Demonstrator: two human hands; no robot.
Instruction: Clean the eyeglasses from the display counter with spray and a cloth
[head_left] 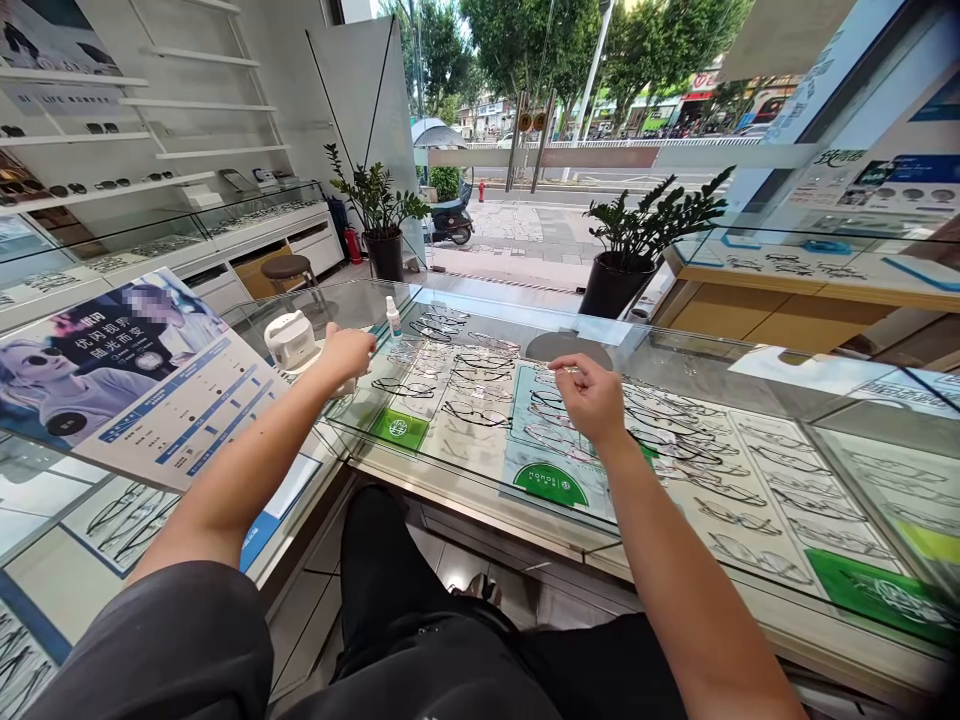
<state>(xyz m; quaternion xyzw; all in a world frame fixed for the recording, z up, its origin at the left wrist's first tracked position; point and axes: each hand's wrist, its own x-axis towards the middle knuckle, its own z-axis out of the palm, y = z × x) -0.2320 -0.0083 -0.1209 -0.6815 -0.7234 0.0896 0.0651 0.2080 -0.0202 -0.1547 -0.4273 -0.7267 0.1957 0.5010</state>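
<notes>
Left hand [349, 350] curled, hold unclear, right hand [594, 400] pinching thin frame [561, 369], green label [551, 484] illegible

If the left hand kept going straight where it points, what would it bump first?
Probably the small white bottle on the glass counter, just beyond the left hand, though depth is unclear.

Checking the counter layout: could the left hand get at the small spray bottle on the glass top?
Probably yes. The left hand is on the glass counter close beside the spray bottle, which stands upright on the glass with nothing visible between them.
</notes>
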